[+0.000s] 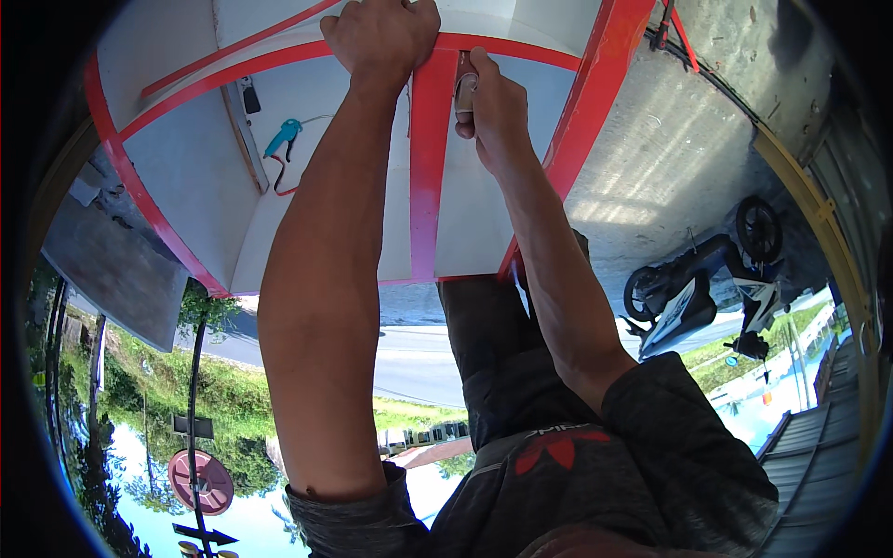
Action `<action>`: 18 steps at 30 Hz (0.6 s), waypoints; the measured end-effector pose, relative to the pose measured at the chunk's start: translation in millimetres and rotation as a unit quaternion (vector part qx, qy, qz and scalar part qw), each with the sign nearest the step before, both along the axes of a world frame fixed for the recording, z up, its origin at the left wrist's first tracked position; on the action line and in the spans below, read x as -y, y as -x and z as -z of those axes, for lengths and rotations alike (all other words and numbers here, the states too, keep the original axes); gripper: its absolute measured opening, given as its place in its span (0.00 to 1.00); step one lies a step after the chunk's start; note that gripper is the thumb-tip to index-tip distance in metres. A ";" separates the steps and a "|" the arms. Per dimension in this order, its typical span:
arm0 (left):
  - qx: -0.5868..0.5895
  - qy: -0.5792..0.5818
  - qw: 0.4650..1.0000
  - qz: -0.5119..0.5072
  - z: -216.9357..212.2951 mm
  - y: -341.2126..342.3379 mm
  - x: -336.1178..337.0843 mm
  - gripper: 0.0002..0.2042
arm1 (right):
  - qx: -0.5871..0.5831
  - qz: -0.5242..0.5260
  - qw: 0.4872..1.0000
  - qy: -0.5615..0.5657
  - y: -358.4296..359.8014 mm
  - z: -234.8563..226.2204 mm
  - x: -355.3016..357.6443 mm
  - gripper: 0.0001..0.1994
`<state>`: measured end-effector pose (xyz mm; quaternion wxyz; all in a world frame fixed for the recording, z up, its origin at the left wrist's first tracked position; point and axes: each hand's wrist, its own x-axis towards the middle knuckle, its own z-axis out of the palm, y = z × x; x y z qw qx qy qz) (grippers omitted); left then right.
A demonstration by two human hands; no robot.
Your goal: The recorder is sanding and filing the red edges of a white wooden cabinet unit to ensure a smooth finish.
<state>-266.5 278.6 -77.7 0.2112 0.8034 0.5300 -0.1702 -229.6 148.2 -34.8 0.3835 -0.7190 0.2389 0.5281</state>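
A red-framed panel structure with pale grey-white panels (326, 102) fills the upper middle. My left hand (383, 35) is closed over its curved red rim (279, 63), beside the top of a red upright strip (432, 167). Just right of that strip, my right hand (498, 107) grips a small brownish, partly shiny hand tool (466, 91) against the panel. My fingers hide much of the tool, and its exact kind cannot be made out. Inside the frame, left of my left forearm, lies a teal pistol-shaped tool (284, 137) with a red cord.
A small black item (249, 96) sits near the panel's left corner. To the right, a motorbike (698, 279) stands on concrete ground (642, 200). A wide red beam (595, 93) borders the structure's right side. A grey slab (112, 260) is at the left.
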 end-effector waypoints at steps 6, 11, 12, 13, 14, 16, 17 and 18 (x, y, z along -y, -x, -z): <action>-0.011 0.022 1.000 0.006 -12.5 -3.0 -0.3 0.16 | 0.039 -0.012 0.999 0.023 2.4 11.6 -2.1 0.19; -0.022 0.049 0.998 0.019 -9.5 -6.1 1.4 0.15 | 0.141 -0.083 0.986 0.023 11.7 23.4 5.7 0.23; -0.025 0.050 0.998 0.017 -9.1 -5.8 -2.7 0.15 | 0.146 -0.077 0.986 0.026 10.4 29.7 -1.8 0.24; -0.027 0.052 0.998 0.016 -9.4 -5.3 -4.6 0.15 | 0.151 -0.070 0.986 0.028 10.1 32.6 -5.2 0.25; -0.027 0.054 0.998 0.017 -11.3 -3.0 -1.5 0.15 | 0.151 -0.068 0.986 0.030 11.1 27.3 1.8 0.25; -0.019 0.049 0.998 0.020 -9.6 5.4 2.1 0.15 | 0.073 -0.080 0.993 0.048 11.8 1.6 -0.1 0.24; -0.018 0.047 0.999 0.021 -8.5 3.9 -1.2 0.15 | 0.073 -0.079 0.993 0.046 12.5 6.9 -1.9 0.24; -0.014 0.045 0.999 0.018 -11.2 -4.0 -1.7 0.14 | 0.114 -0.094 0.988 0.035 9.1 14.3 1.6 0.24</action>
